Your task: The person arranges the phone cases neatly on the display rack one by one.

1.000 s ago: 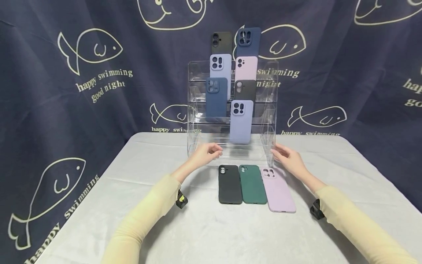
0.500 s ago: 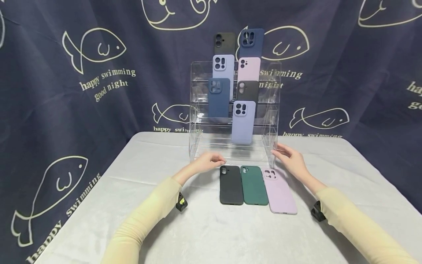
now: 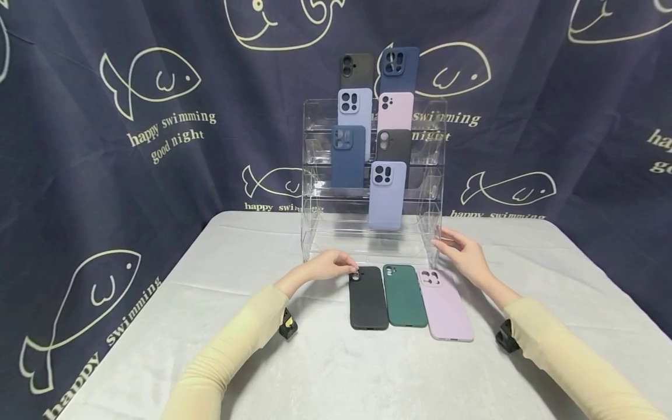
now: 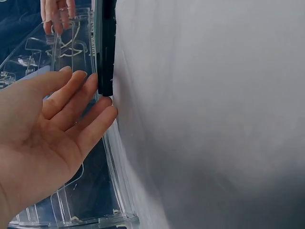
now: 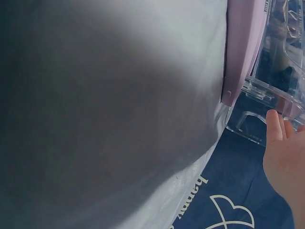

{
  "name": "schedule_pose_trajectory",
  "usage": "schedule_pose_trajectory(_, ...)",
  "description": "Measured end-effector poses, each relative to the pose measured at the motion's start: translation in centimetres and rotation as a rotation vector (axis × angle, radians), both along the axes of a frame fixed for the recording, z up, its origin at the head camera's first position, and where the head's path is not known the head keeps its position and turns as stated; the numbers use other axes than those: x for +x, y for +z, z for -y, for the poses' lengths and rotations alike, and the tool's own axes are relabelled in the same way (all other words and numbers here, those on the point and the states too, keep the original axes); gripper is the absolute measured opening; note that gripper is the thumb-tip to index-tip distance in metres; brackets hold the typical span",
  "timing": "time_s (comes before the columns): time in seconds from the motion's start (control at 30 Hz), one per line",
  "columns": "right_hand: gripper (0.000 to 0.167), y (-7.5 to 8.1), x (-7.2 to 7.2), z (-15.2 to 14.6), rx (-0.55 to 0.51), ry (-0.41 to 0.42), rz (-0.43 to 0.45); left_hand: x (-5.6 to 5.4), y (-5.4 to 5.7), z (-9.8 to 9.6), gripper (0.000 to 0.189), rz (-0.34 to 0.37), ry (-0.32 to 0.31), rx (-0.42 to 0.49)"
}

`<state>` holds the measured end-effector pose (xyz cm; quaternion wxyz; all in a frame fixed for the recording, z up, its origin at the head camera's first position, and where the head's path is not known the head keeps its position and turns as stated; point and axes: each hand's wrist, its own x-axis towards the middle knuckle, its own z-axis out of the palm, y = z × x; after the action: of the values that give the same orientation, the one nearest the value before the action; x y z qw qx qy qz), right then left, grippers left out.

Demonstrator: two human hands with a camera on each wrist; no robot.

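Note:
In the head view my left hand (image 3: 331, 265) has its fingertips at the top left corner of a black phone case (image 3: 369, 300) lying on the table. The left wrist view shows extended fingers (image 4: 86, 136) at the end of this dark case (image 4: 106, 52). A green phone case (image 3: 405, 296) and a pink phone case (image 3: 446, 306) lie to its right. My right hand (image 3: 464, 255) rests its fingertips against the right side of a clear tiered display stand (image 3: 336, 242). In the right wrist view its fingers (image 5: 274, 126) look straight.
Several phone cases stand on the tiers in two columns, among them a lavender case (image 3: 387, 201) at the lower right and a blue case (image 3: 347, 163) at the left. A white cloth (image 3: 336, 373) covers the table. A dark blue fish-print curtain (image 3: 173, 146) hangs behind.
My left hand has come down from the stand's front to the black case, whose top now sits slightly nearer me. The right hand stays at the stand's side.

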<state>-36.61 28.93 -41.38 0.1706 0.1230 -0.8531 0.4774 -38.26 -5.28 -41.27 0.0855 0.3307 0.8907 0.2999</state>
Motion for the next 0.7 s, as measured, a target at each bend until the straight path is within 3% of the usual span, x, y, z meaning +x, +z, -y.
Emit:
schedule_pose_trajectory(0.3,0.053,-0.11,-0.12,-0.11,-0.012,0.033,-0.023,0.49,0.00,0.64,0.021,0.009,-0.009,0.008)
schedule_pose_trajectory(0.53,0.053,-0.41,-0.27,-0.28,-0.020,0.030,-0.022,0.92,0.07,0.65,0.028,0.025,0.045,0.011)
schedule_pose_trajectory(0.7,0.051,0.04,0.11,0.00,-0.036,0.041,-0.012,0.93,0.03,0.52,0.032,-0.028,-0.008,-0.020)
